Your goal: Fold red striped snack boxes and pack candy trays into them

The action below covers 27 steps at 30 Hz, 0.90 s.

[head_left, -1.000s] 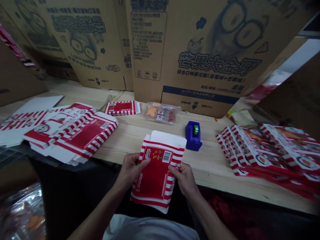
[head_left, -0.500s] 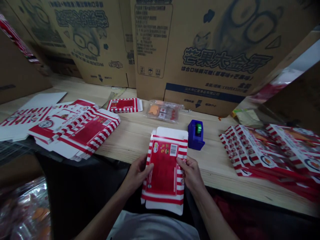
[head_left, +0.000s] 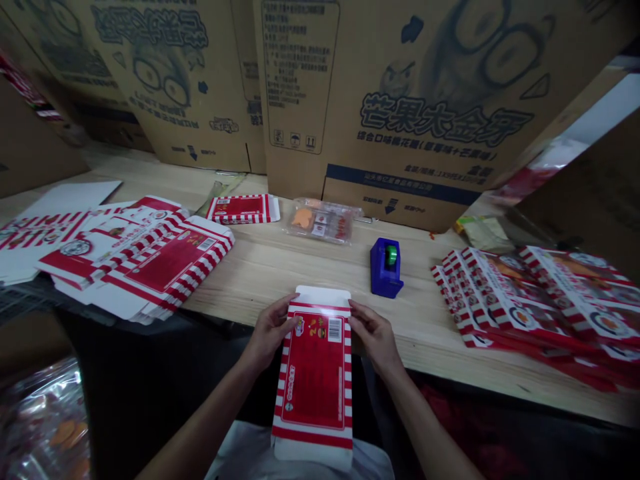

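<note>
A red box with striped edges (head_left: 315, 373) lies over my lap at the table's front edge, its white end flap pointing away from me. My left hand (head_left: 273, 328) grips its upper left edge, thumb on the printed face. At the upper right corner, my right hand (head_left: 373, 333) pinches the other edge. Beyond the box, a blue tape dispenser (head_left: 385, 270) with green tape stands on the table (head_left: 260, 267). A clear packet with orange pieces (head_left: 323, 221) and a small red striped box (head_left: 243, 209) lie further back.
Flat striped cartons (head_left: 165, 260) are piled at the left. Several filled boxes (head_left: 530, 300) lean together on the right. Big brown cardboard boxes (head_left: 310, 167) line the back. Clear bags with orange pieces (head_left: 50, 420) sit at the lower left.
The box has moved down toward my body, and its side now stands less open. Both hands have shifted up to its far end. The view has moved slightly.
</note>
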Available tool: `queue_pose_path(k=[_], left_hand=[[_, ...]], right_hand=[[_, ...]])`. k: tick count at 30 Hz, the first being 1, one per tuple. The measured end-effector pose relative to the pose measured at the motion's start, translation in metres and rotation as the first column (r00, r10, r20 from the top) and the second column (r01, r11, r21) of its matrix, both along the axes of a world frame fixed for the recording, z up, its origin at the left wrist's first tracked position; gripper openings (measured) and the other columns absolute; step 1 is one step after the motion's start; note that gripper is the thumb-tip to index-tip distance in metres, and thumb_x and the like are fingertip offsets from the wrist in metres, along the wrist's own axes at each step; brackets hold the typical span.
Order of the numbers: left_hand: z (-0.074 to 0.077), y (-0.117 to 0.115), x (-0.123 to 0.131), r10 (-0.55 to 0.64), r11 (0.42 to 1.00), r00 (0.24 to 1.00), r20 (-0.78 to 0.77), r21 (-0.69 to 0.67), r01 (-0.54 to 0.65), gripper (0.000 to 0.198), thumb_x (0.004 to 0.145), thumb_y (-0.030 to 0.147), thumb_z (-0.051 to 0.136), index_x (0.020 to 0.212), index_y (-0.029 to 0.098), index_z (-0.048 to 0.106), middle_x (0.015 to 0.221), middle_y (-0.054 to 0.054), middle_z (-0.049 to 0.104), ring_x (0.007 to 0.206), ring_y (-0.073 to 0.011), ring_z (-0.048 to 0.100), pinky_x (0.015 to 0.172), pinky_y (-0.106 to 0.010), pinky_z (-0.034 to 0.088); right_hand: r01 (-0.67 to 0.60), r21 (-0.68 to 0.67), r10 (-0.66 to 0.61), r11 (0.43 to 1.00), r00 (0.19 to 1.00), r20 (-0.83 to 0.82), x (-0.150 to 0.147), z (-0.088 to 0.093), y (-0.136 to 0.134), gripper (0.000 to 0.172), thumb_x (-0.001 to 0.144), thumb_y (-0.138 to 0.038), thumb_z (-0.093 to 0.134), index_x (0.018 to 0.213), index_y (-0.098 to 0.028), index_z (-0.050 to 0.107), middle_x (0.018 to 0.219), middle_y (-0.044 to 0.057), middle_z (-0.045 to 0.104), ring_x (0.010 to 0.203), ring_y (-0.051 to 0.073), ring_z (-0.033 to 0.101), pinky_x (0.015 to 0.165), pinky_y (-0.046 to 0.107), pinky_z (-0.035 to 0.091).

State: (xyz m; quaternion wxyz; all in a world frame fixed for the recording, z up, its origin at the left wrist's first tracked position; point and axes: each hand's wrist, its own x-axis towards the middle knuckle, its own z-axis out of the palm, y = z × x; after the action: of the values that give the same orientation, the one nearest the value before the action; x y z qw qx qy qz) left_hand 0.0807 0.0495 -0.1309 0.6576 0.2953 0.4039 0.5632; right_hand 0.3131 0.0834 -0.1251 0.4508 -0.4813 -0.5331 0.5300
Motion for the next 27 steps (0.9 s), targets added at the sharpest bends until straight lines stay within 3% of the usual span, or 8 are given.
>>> queue_pose_path(k=[4,7,10,14,18,20,23,27], left_hand=[[-0.002,0.005,-0.001,0.005,0.999,0.999,-0.05,-0.042,-0.007,0.048,0.063,0.035,0.082,0.106,0.016,0.07,0.094,-0.007,0.075,0.083,-0.0226,0.069,0.076,-0.034,0.055],[-0.001,0.011,0.002,0.047,0.998,0.991,-0.127,-0.043,-0.053,0.029,0.065,0.036,0.079,0.082,0.013,0.074,0.078,-0.005,0.074,0.069,-0.0173,0.066,0.065,-0.027,0.051],[-0.001,0.018,0.006,0.099,0.994,0.984,-0.149,-0.031,-0.105,0.024,0.063,0.033,0.079,0.064,0.01,0.07,0.066,-0.003,0.07,0.058,-0.0122,0.06,0.057,-0.022,0.046],[0.0,0.028,0.002,0.13,0.99,0.984,-0.121,-0.044,-0.136,0.031,0.054,0.022,0.081,0.08,0.014,0.066,0.069,0.001,0.069,0.061,-0.0114,0.061,0.058,-0.021,0.047],[0.002,0.032,-0.007,-0.09,0.994,0.985,-0.149,-0.069,0.08,0.041,0.056,0.02,0.078,0.094,0.014,0.063,0.075,-0.003,0.071,0.066,-0.0153,0.065,0.061,-0.024,0.049],[0.0,0.032,-0.01,-0.133,0.991,0.953,-0.273,-0.01,0.135,0.028,0.062,0.02,0.073,0.086,0.013,0.064,0.071,-0.002,0.069,0.063,-0.0147,0.064,0.06,-0.023,0.048],[-0.006,0.027,-0.009,-0.059,0.972,0.843,-0.535,0.163,0.171,0.007,0.075,0.02,0.062,0.078,0.015,0.065,0.07,-0.002,0.068,0.065,-0.0146,0.063,0.06,-0.022,0.047],[-0.008,0.018,-0.01,0.071,0.925,0.665,-0.744,0.298,0.235,0.02,0.085,0.022,0.053,0.086,0.017,0.073,0.08,-0.005,0.073,0.073,-0.0168,0.066,0.067,-0.025,0.048]], right_hand=[[-0.027,0.113,0.012,0.993,0.991,0.136,0.001,-0.001,0.01,0.02,0.077,-0.039,0.07,0.086,-0.021,0.074,0.087,0.005,0.072,0.081,0.02,0.065,0.075,0.032,0.052],[-0.068,0.193,0.03,0.979,0.981,0.192,0.002,-0.001,0.01,0.022,0.079,-0.04,0.068,0.071,-0.02,0.074,0.089,0.007,0.07,0.084,0.021,0.064,0.076,0.032,0.051],[-0.032,0.184,0.004,0.982,0.989,0.151,0.001,0.0,0.011,0.019,0.077,-0.039,0.07,0.074,-0.021,0.072,0.087,0.006,0.067,0.081,0.019,0.063,0.073,0.031,0.051],[-0.044,0.01,0.044,0.999,0.999,0.021,0.001,0.005,0.014,0.043,0.071,-0.036,0.076,0.109,-0.024,0.061,0.077,-0.001,0.062,0.065,0.014,0.059,0.062,0.026,0.049],[-0.18,-0.063,0.183,0.982,0.981,0.057,0.005,0.008,0.015,0.032,0.072,-0.037,0.075,0.096,-0.021,0.062,0.078,0.0,0.064,0.068,0.014,0.061,0.064,0.025,0.049],[-0.203,-0.033,0.206,0.979,0.973,0.105,0.007,0.007,0.014,0.025,0.075,-0.038,0.072,0.089,-0.021,0.061,0.076,-0.001,0.064,0.068,0.014,0.062,0.063,0.025,0.049],[-0.234,0.074,0.21,0.969,0.946,0.247,0.008,0.005,0.01,0.019,0.084,-0.039,0.063,0.084,-0.019,0.064,0.08,0.002,0.068,0.073,0.016,0.064,0.066,0.026,0.05],[-0.271,0.257,0.149,0.928,0.9,0.41,0.009,0.002,0.002,0.022,0.092,-0.031,0.052,0.099,-0.022,0.071,0.1,0.006,0.072,0.091,0.02,0.067,0.081,0.031,0.052]])
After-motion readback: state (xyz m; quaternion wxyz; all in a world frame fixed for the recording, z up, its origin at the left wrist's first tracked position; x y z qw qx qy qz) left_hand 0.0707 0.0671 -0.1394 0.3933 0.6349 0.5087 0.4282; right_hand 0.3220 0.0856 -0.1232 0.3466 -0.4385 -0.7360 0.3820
